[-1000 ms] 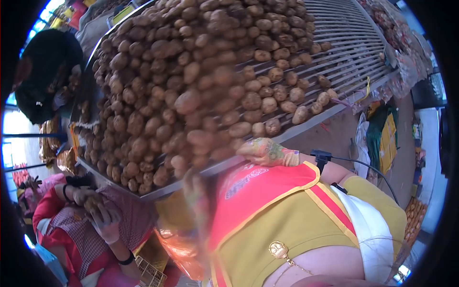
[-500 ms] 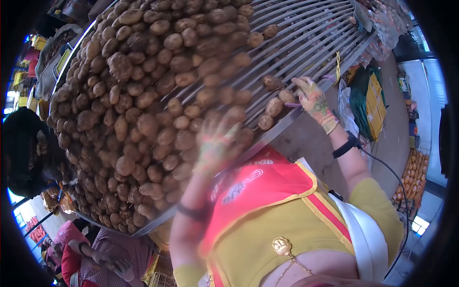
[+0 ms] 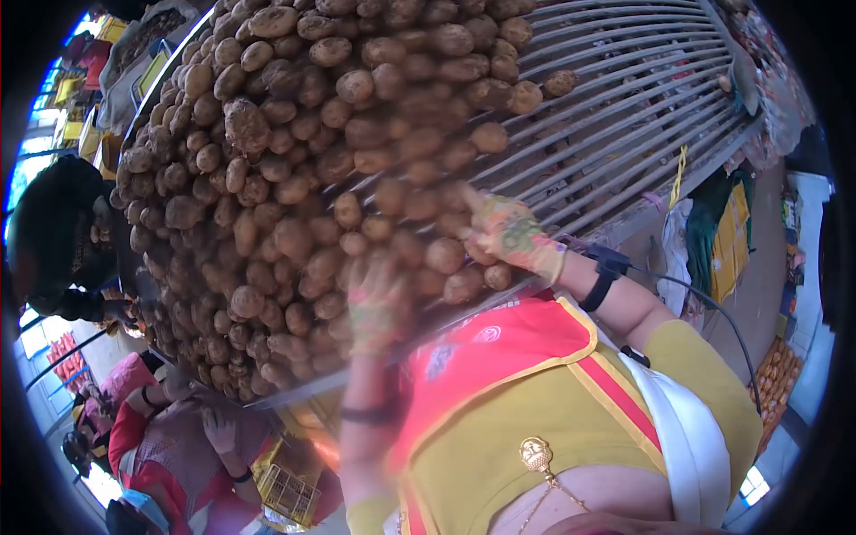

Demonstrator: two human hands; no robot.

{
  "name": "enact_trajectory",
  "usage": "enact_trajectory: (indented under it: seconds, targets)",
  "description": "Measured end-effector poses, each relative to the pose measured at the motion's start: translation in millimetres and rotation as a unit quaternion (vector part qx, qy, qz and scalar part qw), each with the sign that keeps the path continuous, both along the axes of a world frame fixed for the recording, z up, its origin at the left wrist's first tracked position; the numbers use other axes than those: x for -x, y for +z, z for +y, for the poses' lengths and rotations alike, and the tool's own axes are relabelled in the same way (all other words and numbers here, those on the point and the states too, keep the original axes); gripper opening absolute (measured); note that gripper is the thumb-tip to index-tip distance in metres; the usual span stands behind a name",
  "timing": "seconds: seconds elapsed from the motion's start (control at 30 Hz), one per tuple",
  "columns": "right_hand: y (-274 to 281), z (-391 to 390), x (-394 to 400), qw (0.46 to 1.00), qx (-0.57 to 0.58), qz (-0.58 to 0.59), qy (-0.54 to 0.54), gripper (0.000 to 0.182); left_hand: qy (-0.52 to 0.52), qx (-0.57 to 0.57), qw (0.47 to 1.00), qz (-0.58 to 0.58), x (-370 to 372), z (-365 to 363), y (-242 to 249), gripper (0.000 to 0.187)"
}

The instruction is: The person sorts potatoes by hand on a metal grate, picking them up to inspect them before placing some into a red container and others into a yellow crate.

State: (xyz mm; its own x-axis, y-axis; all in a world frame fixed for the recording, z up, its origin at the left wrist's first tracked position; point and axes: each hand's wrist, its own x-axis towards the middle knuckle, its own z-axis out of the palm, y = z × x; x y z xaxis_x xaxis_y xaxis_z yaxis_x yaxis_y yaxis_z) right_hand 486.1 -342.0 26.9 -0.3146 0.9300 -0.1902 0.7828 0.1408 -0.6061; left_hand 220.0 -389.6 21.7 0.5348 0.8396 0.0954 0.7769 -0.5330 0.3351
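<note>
My left hand [image 3: 379, 303], in a patterned glove, is raised at the near edge of the heap; it is blurred, so I cannot tell whether it is spread or gripping. My right hand [image 3: 508, 234], gloved alike, lies fingers spread on the brown, earth-coated potatoes [image 3: 294, 152], touching those at the heap's near right edge. The potatoes are piled on a grey slatted metal table [image 3: 624, 98]. Beyond the far left corner, a person in dark clothing [image 3: 62, 232] stands at the table.
</note>
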Motion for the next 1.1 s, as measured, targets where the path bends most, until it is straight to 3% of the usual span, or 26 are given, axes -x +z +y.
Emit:
enact_trajectory:
  seconds: [0.13,0.2,0.23,0.3,0.37,0.4,0.43,0.53,0.63,0.7,0.83,0.97,1.03,1.1]
  targets:
    - [5.3,20.2,-13.9,0.977,-0.120,-0.126,0.123,0.038,0.050,-0.013,0.998,-0.027,12.7,-1.6,-14.7,0.030]
    - [6.8,34.2,-48.5,0.963,-0.106,-0.239,0.070,0.036,0.127,-0.006,0.990,-0.069,13.9,-1.5,-15.8,0.029]
    - [-3.1,39.0,-70.1,0.957,-0.158,-0.243,0.030,0.032,0.183,0.029,0.979,-0.082,0.8,10.5,9.2,0.029]
    - [-7.4,51.0,-79.7,0.952,-0.236,-0.192,0.009,0.029,0.185,-0.073,0.976,-0.084,-7.7,39.7,0.8,0.030]
    - [6.7,65.2,-53.5,0.954,-0.285,-0.080,0.036,0.030,0.125,0.040,0.986,-0.098,-33.6,77.5,38.4,0.032]
    - [5.3,72.6,-29.6,0.939,-0.334,-0.051,0.063,0.021,0.115,0.021,0.990,-0.076,-44.3,89.6,25.5,0.033]
    - [3.8,77.4,-6.6,0.952,-0.291,-0.048,0.081,0.022,0.107,0.012,0.991,-0.075,-55.6,98.5,2.0,0.035]
    - [-41.5,80.7,37.4,0.947,-0.303,-0.101,0.020,0.037,0.146,0.021,0.989,-0.015,-74.2,82.9,-26.8,0.037]
    - [-35.4,57.8,31.2,0.949,-0.263,-0.156,0.072,0.045,0.075,-0.058,0.994,-0.055,-47.1,50.9,-19.8,0.036]
    - [-30.0,53.1,20.7,0.959,-0.241,-0.136,0.056,0.046,0.036,0.044,0.995,-0.078,-31.0,13.8,-26.7,0.043]
    - [-32.9,59.3,34.9,0.965,-0.209,-0.136,0.078,0.047,-0.006,0.045,0.989,-0.140,-28.3,-38.2,-36.1,0.040]
    - [-13.7,65.7,36.1,0.978,-0.113,-0.086,0.153,0.047,0.189,-0.079,0.979,0.017,-13.2,11.4,3.4,0.034]
    - [-28.4,61.2,31.8,0.973,-0.158,-0.055,0.158,0.038,0.262,-0.006,0.957,0.129,-18.8,38.1,16.5,0.039]
    - [-40.1,57.1,29.0,0.965,-0.198,-0.046,0.168,0.032,0.278,0.167,0.922,0.212,-27.8,58.9,19.2,0.039]
